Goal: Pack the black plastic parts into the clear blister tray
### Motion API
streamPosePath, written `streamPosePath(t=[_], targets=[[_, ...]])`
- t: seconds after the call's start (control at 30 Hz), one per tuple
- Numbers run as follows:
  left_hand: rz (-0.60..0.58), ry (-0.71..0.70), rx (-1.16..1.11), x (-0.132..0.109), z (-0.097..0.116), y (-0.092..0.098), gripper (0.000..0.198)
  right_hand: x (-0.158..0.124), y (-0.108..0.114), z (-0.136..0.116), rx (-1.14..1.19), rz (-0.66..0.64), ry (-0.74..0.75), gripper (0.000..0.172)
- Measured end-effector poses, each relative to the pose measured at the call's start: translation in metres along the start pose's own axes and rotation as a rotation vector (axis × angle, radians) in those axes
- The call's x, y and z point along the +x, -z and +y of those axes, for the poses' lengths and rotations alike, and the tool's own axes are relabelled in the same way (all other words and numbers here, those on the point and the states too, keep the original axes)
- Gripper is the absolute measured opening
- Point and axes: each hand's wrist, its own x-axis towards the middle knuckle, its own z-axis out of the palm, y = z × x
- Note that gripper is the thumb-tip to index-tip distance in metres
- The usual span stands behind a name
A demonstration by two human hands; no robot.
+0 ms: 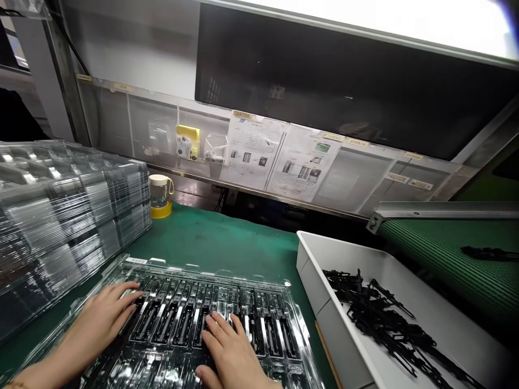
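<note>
On the green bench mat [211,237], close to the near edge, lies a clear plastic tray [194,270] with its slots running side by side, most of them filled with long black parts [178,319]. Rests flat on the left rows, the left hand [99,319], fingers spread and pointing toward the middle, palm down, gripping nothing; seems to press the parts into their slots or feel that they sit level. Lies likewise open on the middle rows, the right hand [229,351], fingertips on the black parts, nothing pinched between them. Both hands touching the tray's contents, a few rows apart.

Just right of the tray stands a white bin [312,270], angled toward the worker and holding a loose tangle of the same sort of black pieces [381,319], probably kept there for easy reach. Left of the tray, a tall stack of empty clear trays [60,216]. Behind, near the mat's back edge, a small lidded cup [160,189] sits on a yellow tape roll [162,209], well out of the hands' way. Farther right runs a green ribbed conveyor belt [446,259] carrying one black piece [488,252]. Along the back panel hang instruction sheets [279,159] at eye level, too small to read.
</note>
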Motion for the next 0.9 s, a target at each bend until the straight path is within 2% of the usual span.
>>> streamPosePath(t=[0.17, 0.3, 0.37, 0.43, 0.5, 0.57, 0.73, 0.8, 0.9], targets=[[-0.085, 0.013, -0.031, 0.02, -0.008, 0.002, 0.028, -0.014, 0.01, -0.002, -0.016, 0.07, -0.085, 0.04], [-0.141, 0.069, -0.131, 0.03, -0.011, 0.014, 0.029, -0.033, 0.025, 0.007, -0.03, 0.075, -0.238, 0.046], [-0.162, 0.109, -0.2, 0.032, -0.011, 0.025, 0.033, -0.041, 0.027, 0.016, 0.003, 0.04, -0.241, 0.051], [-0.166, 0.136, -0.265, 0.033, -0.002, 0.034, 0.037, -0.045, 0.026, 0.023, 0.034, -0.017, -0.189, 0.055], [-0.152, 0.126, -0.308, 0.032, 0.019, 0.038, 0.039, -0.047, 0.025, 0.027, 0.029, -0.047, -0.156, 0.056], [-0.133, 0.065, -0.323, 0.033, 0.05, 0.033, 0.037, -0.049, 0.025, 0.026, 0.005, -0.032, -0.172, 0.053], [-0.098, -0.176, -0.245, 0.04, 0.133, -0.001, 0.026, -0.058, 0.03, 0.024, -0.02, -0.013, -0.259, 0.053], [-0.068, -0.232, -0.185, 0.043, 0.155, -0.014, 0.025, -0.062, 0.032, 0.028, -0.018, -0.039, -0.288, 0.057], [-0.038, -0.276, -0.098, 0.043, 0.167, -0.03, 0.028, -0.068, 0.03, 0.033, -0.009, -0.053, -0.311, 0.061]])
